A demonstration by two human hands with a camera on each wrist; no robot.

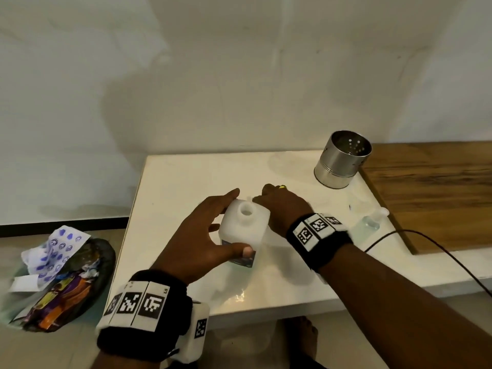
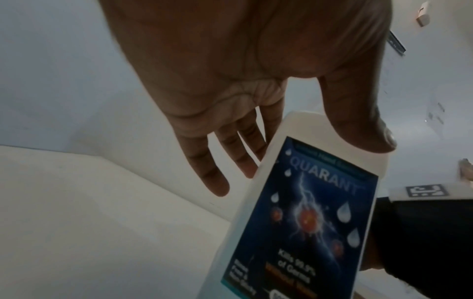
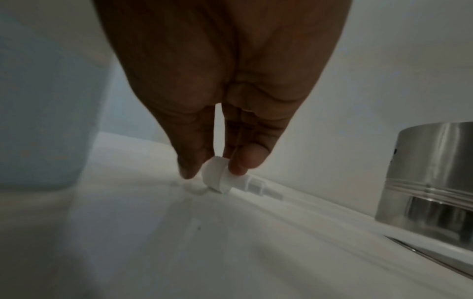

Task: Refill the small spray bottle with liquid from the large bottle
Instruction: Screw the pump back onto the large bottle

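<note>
The large white bottle (image 1: 243, 227) with a blue label (image 2: 307, 212) stands upright on the white table (image 1: 181, 182), its mouth uncapped. My left hand (image 1: 231, 222) holds it, thumb on the near shoulder and fingers along the far left side. Just behind the bottle, my right hand (image 1: 262, 198) pinches a small white cap with a clear stem (image 3: 216, 178) down at the tabletop. The small clear spray bottle (image 1: 368, 225) lies to the right near the table's edge, away from both hands. The large bottle also fills the left edge of the right wrist view (image 3: 38, 101).
A perforated steel canister (image 1: 342, 159) stands at the table's back right corner. A wooden bench (image 1: 439, 195) adjoins the table on the right, and a black cable (image 1: 426, 235) runs over the edge. A bag of rubbish (image 1: 58, 278) lies on the floor at left.
</note>
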